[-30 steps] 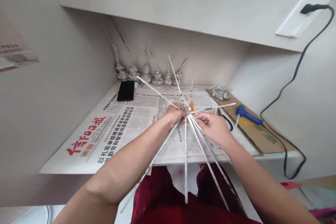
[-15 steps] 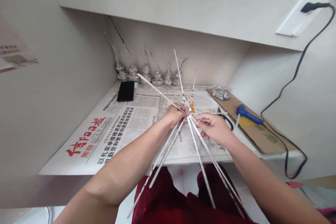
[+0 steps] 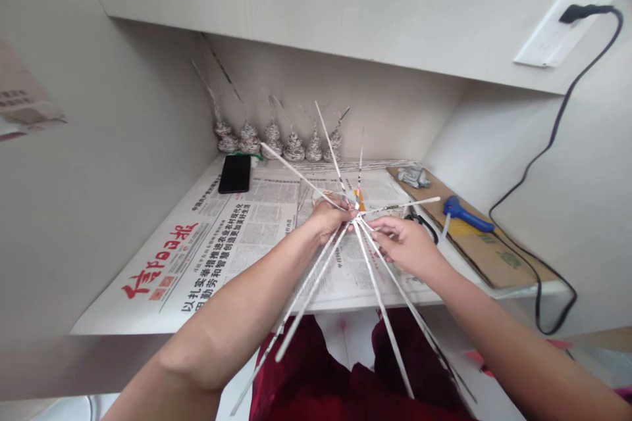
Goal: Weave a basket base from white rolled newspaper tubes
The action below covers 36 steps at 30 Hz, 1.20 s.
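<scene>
Several thin rolled newspaper sticks (image 3: 384,316) fan out like spokes from one small crossing point above the table's front part. My left hand (image 3: 332,217) is closed on that crossing, thumb on top, with sticks running out past its fingers. Just right of the centre, my right hand (image 3: 405,242) has its thumb and fingertips drawn together at a paper stick close to the crossing. One stick (image 3: 412,205) points right above this hand, while others hang down over the table's edge toward my lap. My fingers partly hide the crossing itself.
Several gourd-shaped woven paper pieces (image 3: 295,147) line the back wall. A black phone (image 3: 235,173) lies on the newspaper (image 3: 237,237). At right, a blue glue gun (image 3: 467,214) rests on cardboard (image 3: 498,260), its cord (image 3: 530,174) reaching the wall socket (image 3: 555,29). Black-handled scissors (image 3: 428,225) lie nearby.
The stick pointing right has swung slightly upward and reaches farther right. The lower sticks have shifted a little. My left hand keeps its hold, and my right hand has barely moved.
</scene>
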Available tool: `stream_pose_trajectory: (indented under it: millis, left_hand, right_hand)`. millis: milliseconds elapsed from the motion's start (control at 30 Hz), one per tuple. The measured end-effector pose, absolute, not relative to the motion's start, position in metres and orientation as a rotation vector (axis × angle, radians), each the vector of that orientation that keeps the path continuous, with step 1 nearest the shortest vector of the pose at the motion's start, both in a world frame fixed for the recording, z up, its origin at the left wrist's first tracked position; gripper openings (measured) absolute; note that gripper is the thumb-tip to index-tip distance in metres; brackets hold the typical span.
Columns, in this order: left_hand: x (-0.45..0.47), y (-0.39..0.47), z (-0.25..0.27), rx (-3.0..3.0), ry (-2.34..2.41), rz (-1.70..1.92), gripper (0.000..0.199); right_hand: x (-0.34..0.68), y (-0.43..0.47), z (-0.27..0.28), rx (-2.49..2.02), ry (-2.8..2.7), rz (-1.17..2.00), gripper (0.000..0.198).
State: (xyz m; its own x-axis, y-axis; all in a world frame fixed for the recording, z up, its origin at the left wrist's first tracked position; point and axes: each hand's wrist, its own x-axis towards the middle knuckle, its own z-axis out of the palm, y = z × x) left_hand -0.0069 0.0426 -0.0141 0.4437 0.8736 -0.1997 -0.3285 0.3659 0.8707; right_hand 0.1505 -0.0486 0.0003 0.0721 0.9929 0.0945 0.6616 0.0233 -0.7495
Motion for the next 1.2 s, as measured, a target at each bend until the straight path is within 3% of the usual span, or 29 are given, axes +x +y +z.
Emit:
stream_pose_trajectory:
  millis: [400, 600, 1200]
  left_hand:
    - [-0.007, 0.043, -0.013, 0.813, 0.716, 0.899, 0.021]
    - [-0.007, 0.042, -0.013, 0.832, 0.751, 0.91, 0.021]
    - [-0.004, 0.044, -0.014, 0.802, 0.698, 0.863, 0.016]
  right_hand:
    - [0.139, -0.067, 0.003, -1.837, -2.048, -0.004, 0.042]
    - [0.143, -0.069, 0.007, -1.82, -1.896, 0.209, 0.039]
    - [0.148, -0.069, 0.003, -1.797, -1.895, 0.222, 0.042]
